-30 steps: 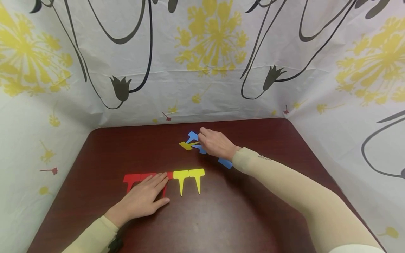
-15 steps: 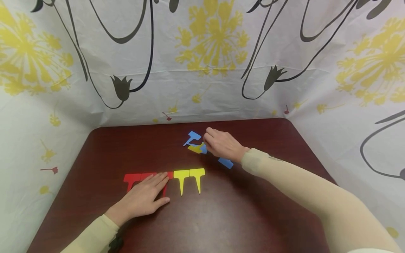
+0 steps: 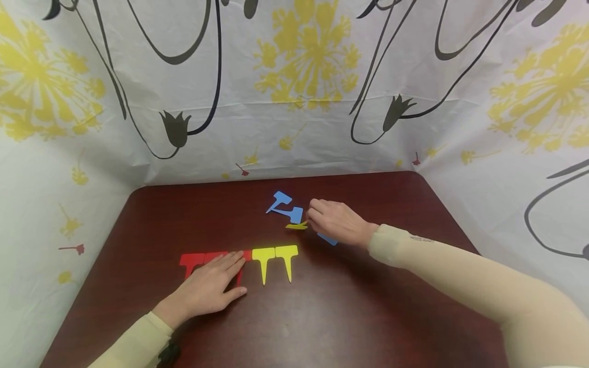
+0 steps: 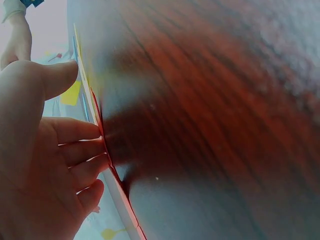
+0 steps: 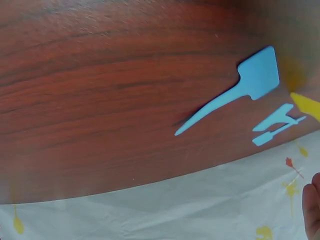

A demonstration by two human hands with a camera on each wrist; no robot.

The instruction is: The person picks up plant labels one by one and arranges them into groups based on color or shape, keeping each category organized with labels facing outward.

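Note:
My right hand (image 3: 338,221) pinches a yellow T-shaped plant label (image 3: 296,226) by its stem, over the table's far half. Beyond it, two blue plant labels (image 3: 295,215) lie with their stems crossing. Another blue plant label (image 5: 260,74) rests below the right hand, partly covered by it in the head view. My left hand (image 3: 207,287) lies with straight fingers on a row of red plant labels (image 3: 191,257), hiding parts of them. Two yellow plant labels (image 3: 264,253) continue that row to the right, heads side by side and stems toward me.
The dark red-brown wooden table (image 3: 294,322) has a rounded far edge. A white curtain (image 3: 257,133) printed with yellow and grey flowers hangs close behind it and along both sides.
The right hand has drawn the yellow label right and toward me, away from the blue ones, whose heads and stems now show. The left hand has stayed in place.

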